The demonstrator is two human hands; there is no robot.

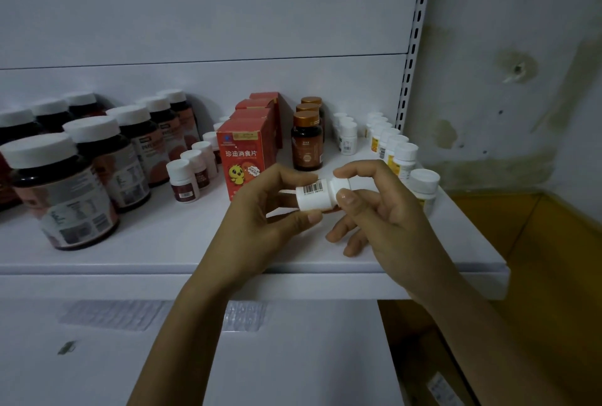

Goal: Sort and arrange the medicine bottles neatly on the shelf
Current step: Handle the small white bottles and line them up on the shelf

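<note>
White metal makes up most of the view: a plain back panel [211,8] and, below it, a wide shelf [136,242] with a thick front edge. At the right side a slotted post [414,47] stands upright, and beyond it the wall [508,96] shows yellow-green stains and small holes. Under that wall is a yellow-brown carton [547,242], cut off by the picture edge. On the shelf, at the left, big dark jars [65,190] with white lids stand in rows; the outermost ones are cut off. Near the middle, red boxes [245,151] stand one behind another, then brown bottles [307,142] with gold caps, mostly hidden behind the first one. Small white bottles [401,158] form a row along the right end. Both hands are above the front part of the shelf, before the red boxes. The left hand [257,216] pinches the body of a small white bottle [317,197], which lies sideways with the barcode up. The right hand [384,213] pinches its cap between thumb and forefinger, the other fingers loosely curled. The bottle's base is hidden by the fingers, and the label print is too small to read.
</note>
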